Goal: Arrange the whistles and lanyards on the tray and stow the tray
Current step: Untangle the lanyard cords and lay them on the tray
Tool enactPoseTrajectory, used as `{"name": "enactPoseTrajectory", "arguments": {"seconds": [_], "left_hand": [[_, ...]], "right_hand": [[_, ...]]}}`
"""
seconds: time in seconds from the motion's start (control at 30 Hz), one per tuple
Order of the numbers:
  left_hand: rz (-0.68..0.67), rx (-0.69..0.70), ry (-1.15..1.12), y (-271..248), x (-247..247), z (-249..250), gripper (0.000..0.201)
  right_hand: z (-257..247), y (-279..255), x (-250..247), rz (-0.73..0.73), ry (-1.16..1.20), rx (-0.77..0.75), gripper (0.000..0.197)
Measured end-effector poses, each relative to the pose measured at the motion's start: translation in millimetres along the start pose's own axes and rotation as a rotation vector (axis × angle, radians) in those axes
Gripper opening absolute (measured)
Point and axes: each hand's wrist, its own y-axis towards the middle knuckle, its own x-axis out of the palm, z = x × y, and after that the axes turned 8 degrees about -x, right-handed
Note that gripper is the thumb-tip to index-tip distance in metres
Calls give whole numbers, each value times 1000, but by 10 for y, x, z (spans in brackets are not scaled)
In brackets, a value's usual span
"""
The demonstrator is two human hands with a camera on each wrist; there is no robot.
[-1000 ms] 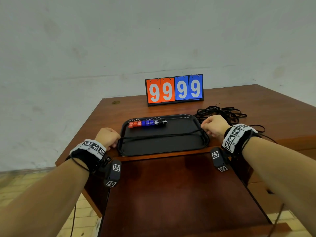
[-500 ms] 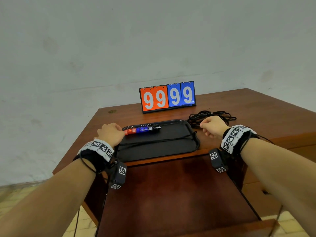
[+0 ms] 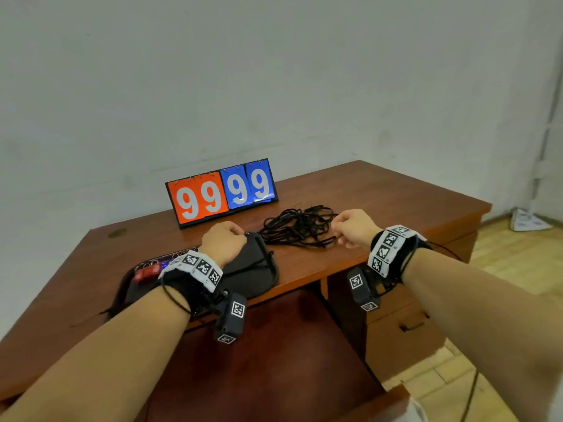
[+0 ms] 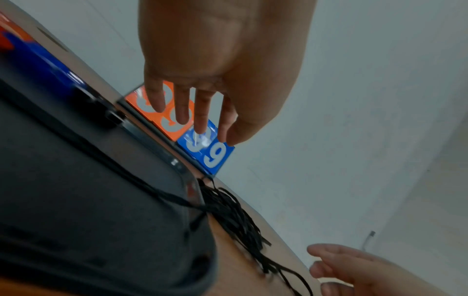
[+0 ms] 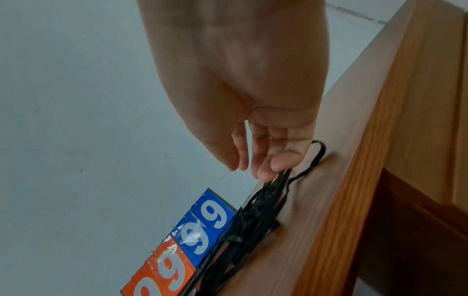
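Note:
A black tray (image 3: 253,269) lies at the desk's front left, with red and blue whistles (image 3: 147,272) in a row along its far edge, partly behind my left wrist. One black lanyard (image 4: 121,176) lies stretched across the tray. My left hand (image 3: 224,242) hovers over the tray's far right corner; in the left wrist view its fingers (image 4: 192,120) hang straight and hold nothing. To the tray's right is a tangled pile of black lanyards (image 3: 298,226). My right hand (image 3: 350,228) is at the pile's right end, its fingertips (image 5: 263,172) touching the strands there.
A flip scoreboard (image 3: 222,193) reading 99 99 stands behind the tray and pile. The wooden desk (image 3: 396,193) has a drawer (image 3: 405,327) at the right and a lower brown surface (image 3: 274,360) in front of me. The wall is close behind.
Both hands have let go of the lanyard stretched across the tray. The left hand moved from the tray's left edge to its far right corner; the right hand moved to the pile.

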Motion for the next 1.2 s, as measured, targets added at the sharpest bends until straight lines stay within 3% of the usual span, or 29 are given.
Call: {"name": "enactPoseTrajectory", "arguments": {"seconds": [0.2, 0.37, 0.57, 0.73, 0.87, 1.0, 1.2], "left_hand": [[-50, 84, -16, 85, 568, 443, 13], [-101, 107, -2, 156, 893, 610, 12], [-107, 107, 26, 227, 1007, 637, 14], [-121, 119, 43, 283, 971, 590, 17], [-128, 118, 10, 292, 972, 597, 18], [-134, 111, -66, 292, 978, 646, 19], [-125, 116, -193, 272, 963, 757, 21]], "right_hand": [[209, 82, -238, -14, -137, -17, 22], [233, 213, -193, -254, -322, -117, 58], [120, 409, -8, -473, -642, -219, 61], [126, 523, 33, -504, -684, -202, 51], [155, 541, -15, -479, -615, -179, 29], [117, 549, -139, -371, -297, -105, 9], [-115, 506, -312, -238, 109, -28, 13]]}}
